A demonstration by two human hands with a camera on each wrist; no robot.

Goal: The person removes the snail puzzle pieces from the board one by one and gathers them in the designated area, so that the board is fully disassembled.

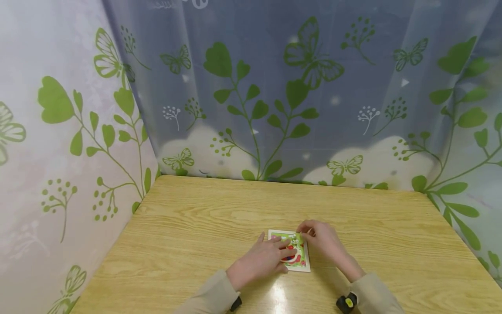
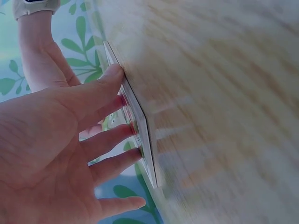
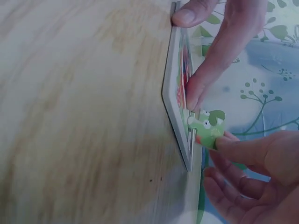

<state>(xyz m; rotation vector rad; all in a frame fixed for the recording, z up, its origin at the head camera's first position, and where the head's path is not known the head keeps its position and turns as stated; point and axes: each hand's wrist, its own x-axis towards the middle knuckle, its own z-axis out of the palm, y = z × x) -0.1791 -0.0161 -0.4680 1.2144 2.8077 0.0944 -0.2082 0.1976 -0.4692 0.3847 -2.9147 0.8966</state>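
A small square picture puzzle with a pale border (image 1: 307, 264) lies flat on the table. Over its left part my left hand (image 1: 262, 258) rests with fingers spread across the picture. In the left wrist view, that thumb is at the edge of the board (image 2: 144, 126) and the fingertips touch its face. My right hand (image 1: 324, 240) is at the far right corner. Between thumb and finger it pinches a green puzzle piece (image 3: 208, 126) with white eyes printed on it. The piece stands tilted up at the board's face in the right wrist view.
The board lies on a light wood-grain table (image 1: 188, 235). Behind it hangs a blue-grey curtain (image 1: 259, 87) printed with green leaves and butterflies. Pale patterned sheets (image 1: 59, 144) close off the sides. Each wrist wears a dark strap.
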